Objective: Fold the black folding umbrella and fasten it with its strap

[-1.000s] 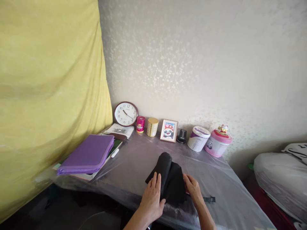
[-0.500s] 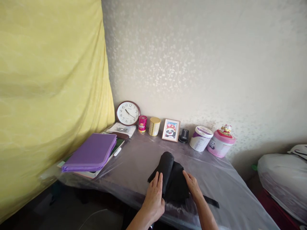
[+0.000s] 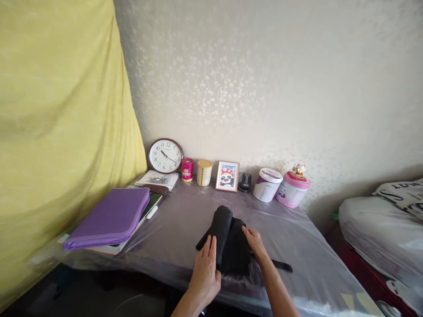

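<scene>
One yellow curtain [image 3: 66,132], hanging at the table's left edge. One purple zip folder [image 3: 107,215], lying on books near that edge. One round wall clock [image 3: 165,156], leaning in the far left corner. Along the far edge: one magenta tin [image 3: 187,170], one yellow-lidded tin [image 3: 204,173]. One left hand [image 3: 205,267], fingers straight and close together, laid along the roll of one black cloth [image 3: 222,233], part rolled, part flat, at the table's front edge, around its middle. Behind it, one framed panda picture [image 3: 227,176]. One right hand [image 3: 255,244], bent fingertips at the cloth's right side; whether they pinch it cannot be told. One purple-and-white tub [image 3: 268,185], far edge. One black strap [image 3: 282,266], emerging beside the right forearm. One pink-lidded tub [image 3: 293,190], far right corner, topped by a cat figurine [image 3: 298,170].
</scene>
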`<state>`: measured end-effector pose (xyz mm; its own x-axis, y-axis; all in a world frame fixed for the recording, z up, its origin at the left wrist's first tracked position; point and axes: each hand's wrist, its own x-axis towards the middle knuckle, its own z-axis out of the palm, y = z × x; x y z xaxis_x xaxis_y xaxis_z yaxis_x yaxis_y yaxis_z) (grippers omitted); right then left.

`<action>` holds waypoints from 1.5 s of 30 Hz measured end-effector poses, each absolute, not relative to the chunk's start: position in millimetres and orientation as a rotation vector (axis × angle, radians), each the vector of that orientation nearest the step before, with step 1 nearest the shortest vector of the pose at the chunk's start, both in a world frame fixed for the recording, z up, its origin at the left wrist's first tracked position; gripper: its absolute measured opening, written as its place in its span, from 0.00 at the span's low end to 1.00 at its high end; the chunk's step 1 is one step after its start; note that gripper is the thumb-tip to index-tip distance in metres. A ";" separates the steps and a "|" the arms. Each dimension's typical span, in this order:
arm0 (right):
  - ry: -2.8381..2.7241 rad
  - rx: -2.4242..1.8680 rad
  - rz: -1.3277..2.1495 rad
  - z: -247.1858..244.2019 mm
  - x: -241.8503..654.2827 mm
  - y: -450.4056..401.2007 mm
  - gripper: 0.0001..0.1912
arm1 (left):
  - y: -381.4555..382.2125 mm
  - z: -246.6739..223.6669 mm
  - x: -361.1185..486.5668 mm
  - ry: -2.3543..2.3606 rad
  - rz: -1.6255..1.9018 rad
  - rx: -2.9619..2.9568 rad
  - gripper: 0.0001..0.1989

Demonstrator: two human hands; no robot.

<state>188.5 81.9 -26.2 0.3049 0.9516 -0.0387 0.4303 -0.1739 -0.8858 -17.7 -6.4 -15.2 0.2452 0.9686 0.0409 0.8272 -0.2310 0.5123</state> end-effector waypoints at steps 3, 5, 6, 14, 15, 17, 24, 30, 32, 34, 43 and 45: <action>-1.281 -1.668 0.723 -23.9 187.0 85.5 0.21 | -6.8 -11.5 -17.4 1.661 0.447 2.130 0.44; -1.287 -1.596 0.705 -18.7 184.2 87.0 0.20 | -7.3 -9.2 -17.3 1.668 0.417 2.134 0.44; -1.279 -1.564 0.720 -15.3 182.0 87.4 0.20 | -7.5 -8.6 -17.1 1.673 0.407 2.137 0.44; -1.122 -1.419 0.994 11.0 144.7 94.5 0.22 | -6.9 -11.6 -12.9 1.721 0.363 2.141 0.45; -1.118 -1.406 1.003 12.9 139.7 97.0 0.22 | -7.0 -11.2 -12.7 1.721 0.358 2.141 0.45; -1.127 -1.379 1.006 15.0 130.9 102.9 0.21 | -6.9 -10.1 -12.7 1.723 0.346 2.139 0.45; -1.269 -1.568 0.870 11.6 105.5 119.2 0.22 | -4.9 -14.7 -14.2 1.718 0.376 2.142 0.44; -1.495 -1.764 0.733 6.7 93.6 125.4 0.19 | -4.6 -16.0 -17.0 1.703 0.455 2.112 0.37; -1.557 -1.784 0.707 6.7 92.1 126.0 0.18 | -3.7 -15.5 -18.0 1.687 0.498 2.118 0.37; -1.615 -1.785 0.700 8.3 90.2 125.2 0.18 | -2.4 -18.8 -19.3 1.688 0.540 2.127 0.36; -1.958 -1.668 0.625 21.7 79.5 113.0 0.12 | -14.4 -40.9 -40.5 1.834 0.753 2.256 0.24; -2.001 -1.660 0.624 23.5 79.4 111.1 0.11 | -18.4 -25.6 -40.3 1.871 0.868 2.251 0.19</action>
<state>79.4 111.1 23.5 -0.1634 0.9845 0.0635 0.7741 0.1679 -0.6104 -40.3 -18.4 -25.6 0.0890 0.9270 0.3643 0.8766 -0.2466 0.4133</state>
